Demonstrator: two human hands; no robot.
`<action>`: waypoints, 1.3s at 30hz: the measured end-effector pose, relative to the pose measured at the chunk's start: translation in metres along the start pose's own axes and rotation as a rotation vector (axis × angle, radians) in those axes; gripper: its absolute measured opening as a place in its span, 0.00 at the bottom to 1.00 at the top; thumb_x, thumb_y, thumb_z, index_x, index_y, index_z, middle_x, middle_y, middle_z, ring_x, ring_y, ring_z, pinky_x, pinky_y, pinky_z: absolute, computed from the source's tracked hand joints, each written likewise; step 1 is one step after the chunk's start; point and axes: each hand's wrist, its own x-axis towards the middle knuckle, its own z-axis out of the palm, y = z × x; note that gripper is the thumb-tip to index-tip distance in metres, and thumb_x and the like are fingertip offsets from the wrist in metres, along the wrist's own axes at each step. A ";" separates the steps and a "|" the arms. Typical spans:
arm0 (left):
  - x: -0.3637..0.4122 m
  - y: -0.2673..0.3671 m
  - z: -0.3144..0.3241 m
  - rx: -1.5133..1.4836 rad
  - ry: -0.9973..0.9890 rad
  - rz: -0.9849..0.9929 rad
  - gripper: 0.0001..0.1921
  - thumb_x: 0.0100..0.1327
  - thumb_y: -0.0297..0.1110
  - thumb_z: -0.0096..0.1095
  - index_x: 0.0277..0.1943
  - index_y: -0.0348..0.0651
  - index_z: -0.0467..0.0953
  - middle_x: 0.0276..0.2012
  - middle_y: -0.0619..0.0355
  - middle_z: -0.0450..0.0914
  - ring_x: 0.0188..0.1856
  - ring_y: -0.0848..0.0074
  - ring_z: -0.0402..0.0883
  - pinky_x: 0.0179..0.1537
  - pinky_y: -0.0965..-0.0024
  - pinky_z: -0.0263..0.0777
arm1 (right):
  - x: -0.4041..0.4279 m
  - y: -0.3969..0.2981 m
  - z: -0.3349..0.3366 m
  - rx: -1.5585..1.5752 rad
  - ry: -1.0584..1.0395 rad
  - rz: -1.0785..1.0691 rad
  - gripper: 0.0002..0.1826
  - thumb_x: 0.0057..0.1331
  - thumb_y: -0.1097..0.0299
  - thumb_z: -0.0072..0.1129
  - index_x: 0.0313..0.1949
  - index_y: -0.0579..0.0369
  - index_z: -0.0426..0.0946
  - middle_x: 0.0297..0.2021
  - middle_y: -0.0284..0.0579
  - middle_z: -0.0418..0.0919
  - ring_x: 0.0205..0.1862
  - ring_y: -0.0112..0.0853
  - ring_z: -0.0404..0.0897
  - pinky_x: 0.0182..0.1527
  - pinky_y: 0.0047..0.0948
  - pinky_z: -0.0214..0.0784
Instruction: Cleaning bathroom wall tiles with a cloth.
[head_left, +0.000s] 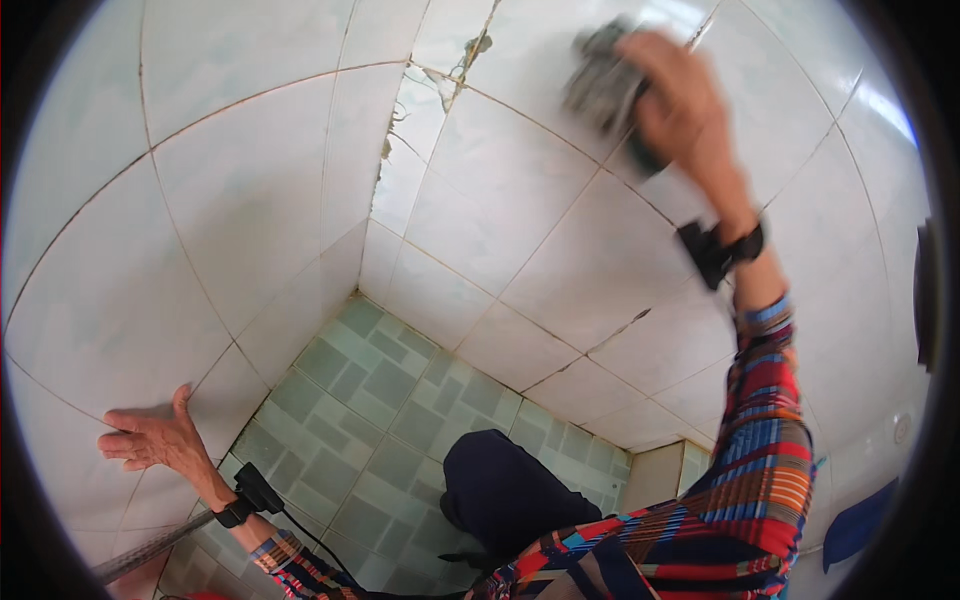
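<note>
A crumpled grey cloth (600, 86) is gripped in my right hand (686, 112), up against the glossy white wall tiles (517, 187) at the upper right. Both hand and cloth are blurred. Something dark green (646, 154) shows under the fingers; its kind is unclear. Lower left, my left hand (154, 441) rests with fingers spread on the adjoining tiled wall (225, 195) and holds nothing. Black straps with small devices circle both wrists.
Cracked tiles (409, 150) with broken edges run down the wall corner. Greenish patterned floor tiles (382, 409) lie below, beside my dark-trousered knee (514, 480). A grey hose (154, 546) crosses the lower left, near my left wrist. Blue fabric (859, 525) hangs at the lower right.
</note>
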 end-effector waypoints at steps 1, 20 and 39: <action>0.001 0.000 -0.001 -0.005 -0.007 0.005 0.68 0.36 0.73 0.63 0.70 0.42 0.30 0.67 0.32 0.27 0.68 0.36 0.29 0.56 0.28 0.38 | 0.015 0.024 -0.014 -0.229 -0.071 0.109 0.27 0.49 0.74 0.54 0.52 0.48 0.71 0.53 0.42 0.71 0.56 0.41 0.68 0.52 0.42 0.65; 0.001 0.012 -0.010 -0.130 -0.053 -0.099 0.63 0.39 0.63 0.70 0.70 0.47 0.35 0.69 0.37 0.29 0.70 0.44 0.28 0.63 0.34 0.31 | -0.115 -0.091 0.040 0.157 -0.489 -0.187 0.11 0.52 0.69 0.52 0.36 0.51 0.73 0.47 0.42 0.70 0.52 0.41 0.66 0.45 0.45 0.57; 0.008 0.001 -0.013 -0.057 -0.073 -0.098 0.66 0.34 0.67 0.71 0.70 0.44 0.37 0.67 0.30 0.31 0.69 0.37 0.29 0.60 0.30 0.34 | -0.017 -0.070 0.119 -0.086 -0.266 -0.354 0.23 0.56 0.56 0.58 0.50 0.43 0.70 0.55 0.36 0.65 0.62 0.42 0.57 0.54 0.56 0.52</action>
